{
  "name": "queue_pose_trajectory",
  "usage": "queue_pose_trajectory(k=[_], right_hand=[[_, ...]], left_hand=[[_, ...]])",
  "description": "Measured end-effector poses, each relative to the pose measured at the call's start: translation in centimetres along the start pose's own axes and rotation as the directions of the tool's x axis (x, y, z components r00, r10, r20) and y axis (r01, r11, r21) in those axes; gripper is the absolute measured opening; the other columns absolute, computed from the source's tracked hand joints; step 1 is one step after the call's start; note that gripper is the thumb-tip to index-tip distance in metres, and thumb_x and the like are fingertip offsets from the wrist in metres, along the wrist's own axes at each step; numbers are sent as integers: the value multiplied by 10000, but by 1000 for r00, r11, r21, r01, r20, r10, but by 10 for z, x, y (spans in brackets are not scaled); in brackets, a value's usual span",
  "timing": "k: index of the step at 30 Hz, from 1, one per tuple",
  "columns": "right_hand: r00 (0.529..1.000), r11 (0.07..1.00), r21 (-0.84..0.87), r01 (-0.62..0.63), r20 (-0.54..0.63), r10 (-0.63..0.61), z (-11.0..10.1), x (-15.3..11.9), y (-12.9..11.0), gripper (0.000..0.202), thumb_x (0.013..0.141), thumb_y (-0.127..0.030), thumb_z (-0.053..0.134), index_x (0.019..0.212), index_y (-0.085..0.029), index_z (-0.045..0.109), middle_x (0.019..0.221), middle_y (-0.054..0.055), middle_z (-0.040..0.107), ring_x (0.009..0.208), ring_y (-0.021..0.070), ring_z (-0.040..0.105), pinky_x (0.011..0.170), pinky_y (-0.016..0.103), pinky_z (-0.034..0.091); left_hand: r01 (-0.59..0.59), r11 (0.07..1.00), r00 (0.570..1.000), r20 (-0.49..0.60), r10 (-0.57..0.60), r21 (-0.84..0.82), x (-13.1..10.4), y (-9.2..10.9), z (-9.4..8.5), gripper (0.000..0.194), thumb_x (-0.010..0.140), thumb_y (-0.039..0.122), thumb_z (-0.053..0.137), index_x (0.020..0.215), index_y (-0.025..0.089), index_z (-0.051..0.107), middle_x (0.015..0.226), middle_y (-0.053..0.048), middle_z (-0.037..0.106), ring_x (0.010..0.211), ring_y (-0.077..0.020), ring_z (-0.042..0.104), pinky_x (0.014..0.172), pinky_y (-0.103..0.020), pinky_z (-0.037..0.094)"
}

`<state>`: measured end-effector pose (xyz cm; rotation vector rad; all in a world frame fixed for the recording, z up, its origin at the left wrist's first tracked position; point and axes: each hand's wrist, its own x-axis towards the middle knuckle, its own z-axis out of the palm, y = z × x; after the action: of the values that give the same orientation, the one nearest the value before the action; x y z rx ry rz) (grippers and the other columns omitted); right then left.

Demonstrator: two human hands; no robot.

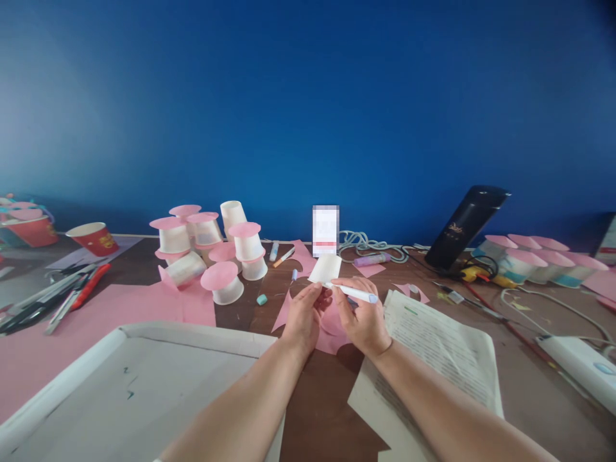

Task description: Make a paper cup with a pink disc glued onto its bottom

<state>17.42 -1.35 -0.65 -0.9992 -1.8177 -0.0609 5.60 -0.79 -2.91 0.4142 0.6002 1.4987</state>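
Note:
Above the middle of the table, my left hand (305,314) is closed around the lower end of a small white paper cup (326,268). My right hand (362,318) grips a white marker (356,293), its tip end against or very close to the cup near my left fingers. Whether the tip touches the cup, I cannot tell. Cut pink paper (333,337) lies below both hands. A teal marker cap (262,299) is on the table to the left of my left hand.
White cups with pink discs (228,282) stand stacked at left; more (522,264) sit at right. A black flask (466,226) leans against the blue wall. Printed sheets (445,353), a white tray-like box (192,378), scissors (91,287), cables (368,244) and a phone (326,230) surround my hands.

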Motion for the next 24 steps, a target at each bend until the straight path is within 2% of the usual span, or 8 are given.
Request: queue_pose_trajectory(k=[8,13,16,24], right_hand=[[1000,999,48,-15,-11,16,0,0,-1,146,904,-231,521,1005,-212,625,962,58,693,902,208,628,869,396,447],[988,986,128,-108,-99,121,0,1,0,174,922,-251,490,1051,-208,599,1004,80,670,952,218,616,857,395,483],[982,979,146,-142,-106,158,1,2,3,176,922,-261,490,1050,-208,598,997,79,668,945,216,621,836,382,501],[991,995,52,-86,-99,90,1,0,5,162,906,-258,523,1036,-215,610,994,67,684,943,216,623,891,402,467]], left_hand=[[15,1000,1000,-26,-15,-24,-1,2,2,131,697,193,736,773,100,684,712,-50,674,695,-114,629,726,-234,479],[64,995,990,-120,-72,-74,-5,7,8,36,750,126,668,771,97,669,728,-67,672,686,-120,637,687,-231,505],[88,993,985,-139,-99,-84,-6,9,10,31,778,110,641,791,93,664,749,-74,674,684,-120,641,671,-228,519],[99,992,984,-141,-110,-83,-6,10,10,21,776,98,641,786,93,658,745,-77,671,678,-123,646,684,-229,531]])
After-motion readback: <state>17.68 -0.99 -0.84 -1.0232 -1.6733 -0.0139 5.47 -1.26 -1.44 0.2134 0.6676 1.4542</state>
